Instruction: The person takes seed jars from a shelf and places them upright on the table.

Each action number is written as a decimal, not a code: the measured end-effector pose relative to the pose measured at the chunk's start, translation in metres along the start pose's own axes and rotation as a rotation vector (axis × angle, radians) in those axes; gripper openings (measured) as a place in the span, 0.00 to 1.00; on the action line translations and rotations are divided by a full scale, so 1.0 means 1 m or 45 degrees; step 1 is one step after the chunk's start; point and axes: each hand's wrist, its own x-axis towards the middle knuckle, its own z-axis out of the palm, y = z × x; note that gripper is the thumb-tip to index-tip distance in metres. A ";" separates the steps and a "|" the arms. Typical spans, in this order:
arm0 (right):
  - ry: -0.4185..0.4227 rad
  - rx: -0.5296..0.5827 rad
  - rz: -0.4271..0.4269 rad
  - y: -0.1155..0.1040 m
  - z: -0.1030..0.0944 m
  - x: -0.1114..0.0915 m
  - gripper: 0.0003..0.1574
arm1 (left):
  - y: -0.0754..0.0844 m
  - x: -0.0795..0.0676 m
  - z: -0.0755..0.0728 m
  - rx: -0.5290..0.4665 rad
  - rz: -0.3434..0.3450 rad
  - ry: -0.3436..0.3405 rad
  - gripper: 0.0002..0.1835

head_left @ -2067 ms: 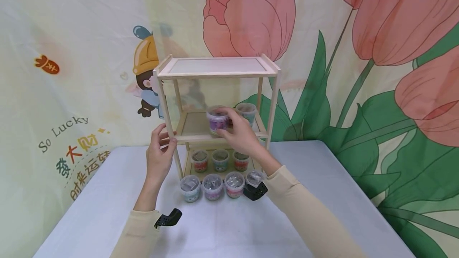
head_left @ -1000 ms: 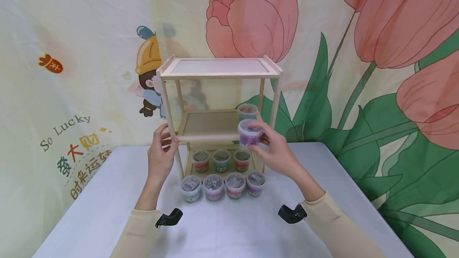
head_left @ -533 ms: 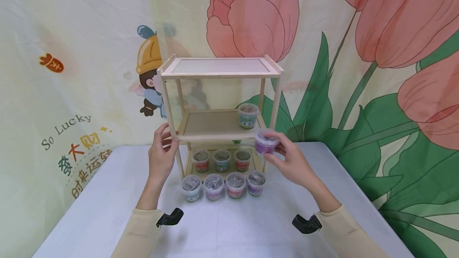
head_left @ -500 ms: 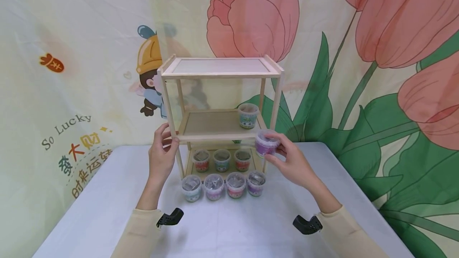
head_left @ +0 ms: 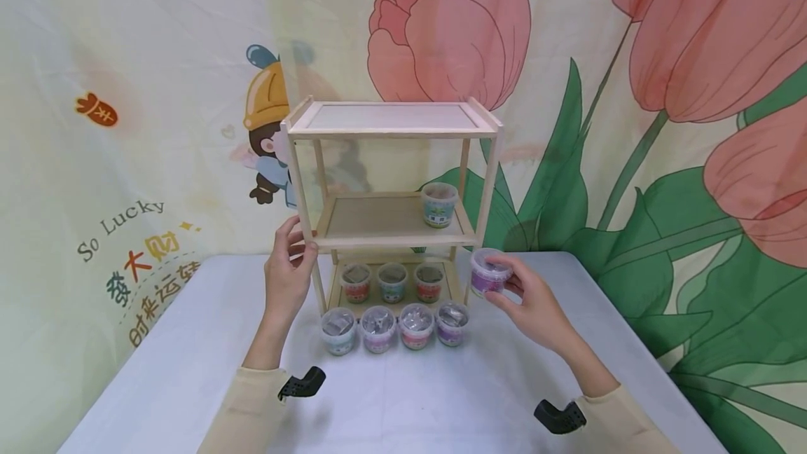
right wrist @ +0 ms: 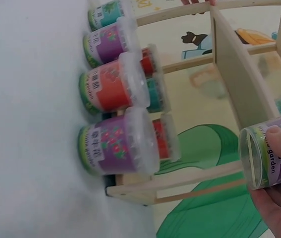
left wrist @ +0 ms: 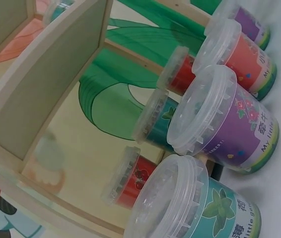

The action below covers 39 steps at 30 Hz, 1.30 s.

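Observation:
My right hand [head_left: 528, 301] grips a purple-labelled plastic tub [head_left: 487, 277] with a clear lid, held off the table to the right of the shelf rack. In the right wrist view the thumb lies across the label of that tub [right wrist: 272, 148]. My left hand [head_left: 288, 268] holds the left front post of the wooden shelf rack [head_left: 394, 241], level with its middle shelf. One teal tub [head_left: 438, 206] stands at the right of that shelf. On the bottom shelf is a row of red and teal tubs [head_left: 392, 283].
In front of the rack, several lidded tubs [head_left: 416, 328] stand in a row on the white table [head_left: 391, 405], labelled teal, purple and coral-red. Behind hangs a cloth backdrop [head_left: 189, 125] printed with tulips and a cartoon figure.
My right hand has carried the purple tub from the middle shelf out to the right and down, past the rack's right post. The left hand has stayed on its post.

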 end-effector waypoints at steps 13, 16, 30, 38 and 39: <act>0.013 -0.020 0.062 0.020 0.006 -0.019 0.38 | -0.002 -0.001 0.000 -0.013 -0.001 -0.004 0.31; 0.024 -0.026 0.064 0.023 0.008 -0.022 0.38 | -0.002 -0.001 0.000 -0.015 -0.004 -0.003 0.31; 0.014 -0.035 0.114 0.045 0.021 -0.037 0.38 | -0.001 0.000 0.001 -0.024 -0.006 -0.002 0.31; -0.007 -0.040 0.165 0.054 0.027 -0.042 0.37 | 0.000 -0.001 0.001 -0.031 -0.016 -0.011 0.31; -0.010 -0.034 0.167 0.056 0.028 -0.043 0.37 | 0.001 -0.001 0.001 -0.031 -0.017 -0.012 0.31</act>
